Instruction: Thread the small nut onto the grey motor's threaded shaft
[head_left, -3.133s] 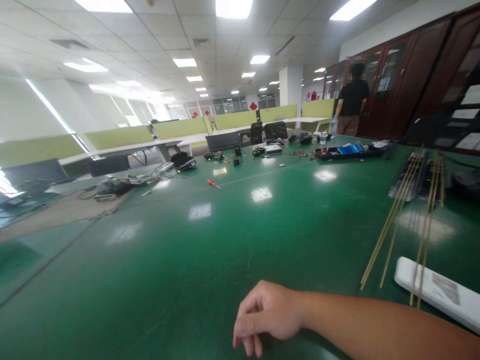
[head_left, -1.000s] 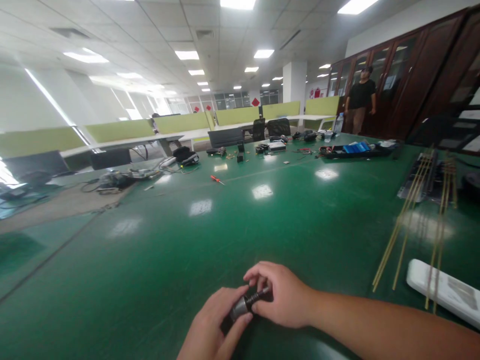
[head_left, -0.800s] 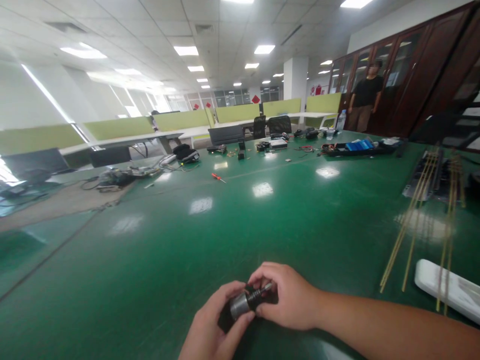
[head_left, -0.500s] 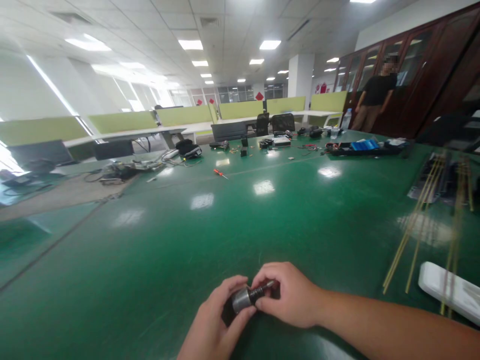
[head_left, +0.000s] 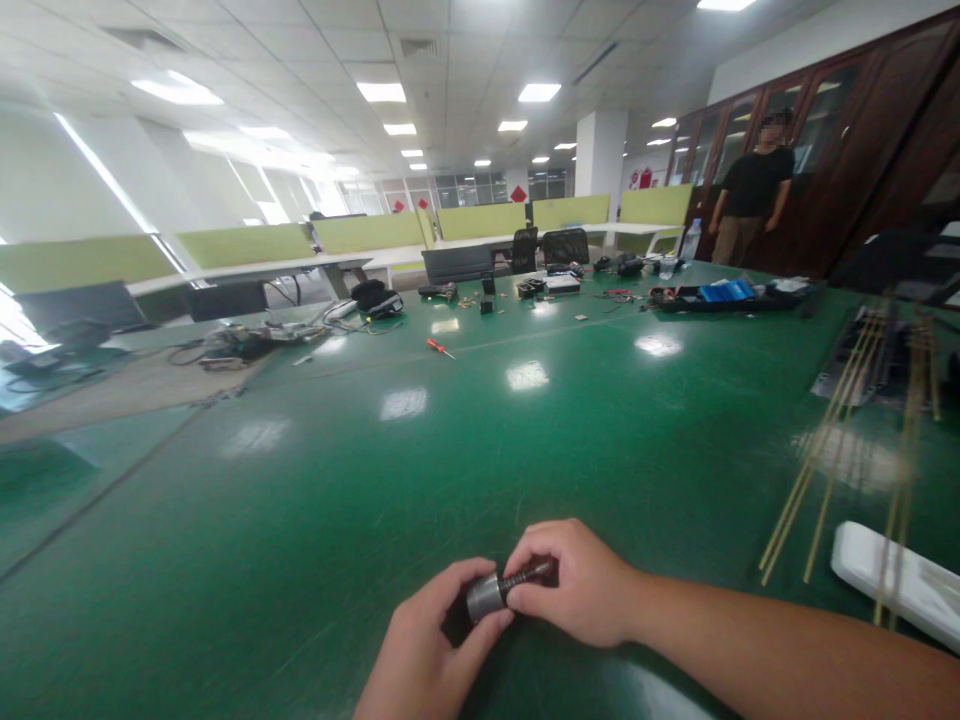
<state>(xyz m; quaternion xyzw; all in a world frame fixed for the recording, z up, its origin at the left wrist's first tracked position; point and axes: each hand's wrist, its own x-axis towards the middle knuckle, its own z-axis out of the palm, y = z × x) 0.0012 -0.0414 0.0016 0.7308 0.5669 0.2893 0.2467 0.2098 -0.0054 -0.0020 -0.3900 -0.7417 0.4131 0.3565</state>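
Observation:
My left hand [head_left: 435,640] is closed around a short silver metal cylinder [head_left: 487,597], fingers on its far side and thumb on its near side. From the cylinder's right end comes a thin metal rod with a coil spring [head_left: 517,579] around it. My right hand [head_left: 574,590] pinches this rod between thumb and fingers, and its pointed tip shows inside the curled hand. Both hands are low over the green tabletop [head_left: 420,480], near its front edge. The inner end of the rod is hidden in the cylinder.
An orange-handled screwdriver [head_left: 439,348] lies farther back. Cables and parts [head_left: 255,340] are heaped at the left. A black tray with blue material [head_left: 726,292] is at the back right. Thin yellow rods [head_left: 821,450] and a white case [head_left: 885,575] are at the right. A person [head_left: 752,190] stands by the cabinets.
Both hands stay nearly in place on the cylinder and rod. The spring section between them now looks slimmer, with its coils plainer to see. The person at the back has shifted slightly.

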